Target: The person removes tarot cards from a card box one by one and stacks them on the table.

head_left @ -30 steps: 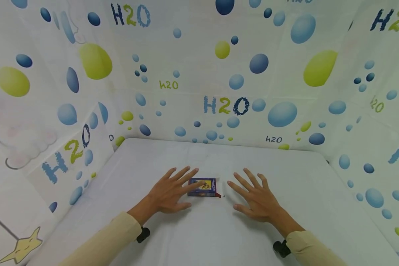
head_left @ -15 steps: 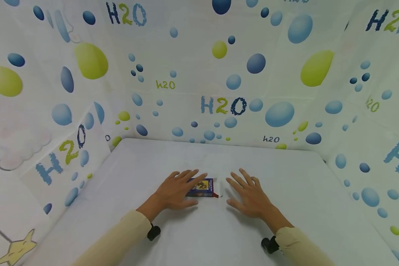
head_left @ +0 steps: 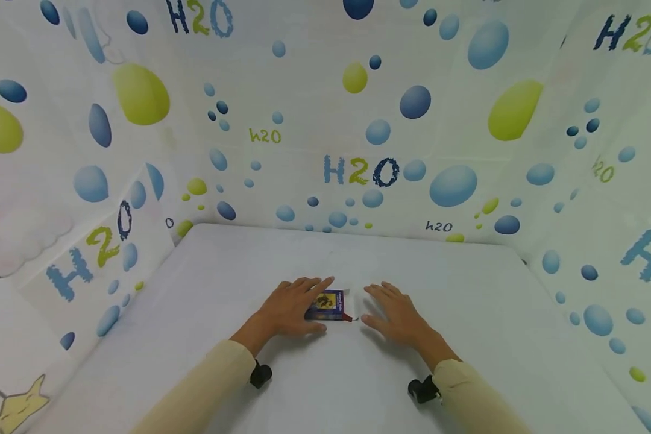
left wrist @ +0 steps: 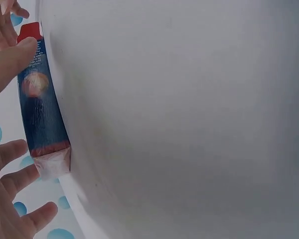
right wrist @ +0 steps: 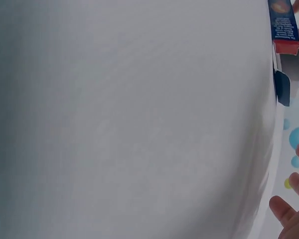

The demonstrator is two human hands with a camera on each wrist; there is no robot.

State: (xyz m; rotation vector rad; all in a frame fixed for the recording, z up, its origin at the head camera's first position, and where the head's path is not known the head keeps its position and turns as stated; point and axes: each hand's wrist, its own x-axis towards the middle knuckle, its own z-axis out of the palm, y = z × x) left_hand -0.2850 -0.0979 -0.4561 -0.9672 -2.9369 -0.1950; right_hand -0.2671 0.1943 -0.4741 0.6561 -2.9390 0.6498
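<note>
My left hand [head_left: 292, 308], fingers wide, spans the blue-and-red rectangular cardboard box [head_left: 330, 306] on the white table [head_left: 325, 386], my right hand [head_left: 401, 316] wide beside its unfolded end [right wrist: 289, 64], so I'd press lightly (card likely crushes).

The box [head_left: 331, 304] lies flat on the table [head_left: 521, 313], near the middle, with a hand on either side of it. The left hand [head_left: 292, 308] is at the box's left end, its thumb toward the near side and its fingers toward the far side; I can't quite make out whether it touches. The right hand [head_left: 398, 316] is to the right, near the box but apart from it. A flap [right wrist: 283, 88] juts from the box's right end into the gap between. Below the left hand, nearer the person, is one wrist camera [head_left: 260, 375]; the other sits likewise below the right hand. Behind everything, the back wall [head_left: 304, 78] rises along the table's far edge.
</note>
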